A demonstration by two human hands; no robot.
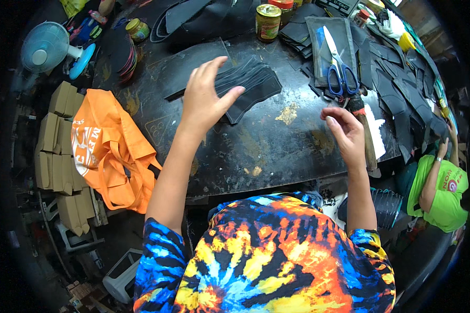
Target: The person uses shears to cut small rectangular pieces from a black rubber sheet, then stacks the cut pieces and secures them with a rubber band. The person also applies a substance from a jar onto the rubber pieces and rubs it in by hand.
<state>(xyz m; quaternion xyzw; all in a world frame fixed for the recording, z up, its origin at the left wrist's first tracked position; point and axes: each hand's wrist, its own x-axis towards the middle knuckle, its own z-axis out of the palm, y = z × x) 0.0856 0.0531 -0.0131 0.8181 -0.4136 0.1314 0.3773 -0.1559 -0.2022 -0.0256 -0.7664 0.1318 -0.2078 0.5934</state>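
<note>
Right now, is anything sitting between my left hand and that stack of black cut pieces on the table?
Nothing visible. The left hand is open right over the near end of the stack of black pieces, its fingers already overlapping it, with no other object between them.

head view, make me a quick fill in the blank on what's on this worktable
1. The left hand hovers open over a stack of ____ cut pieces.
2. The scissors have ____ handles.
3. The bag left of the table is ____.

Missing words: black; blue; orange
</note>
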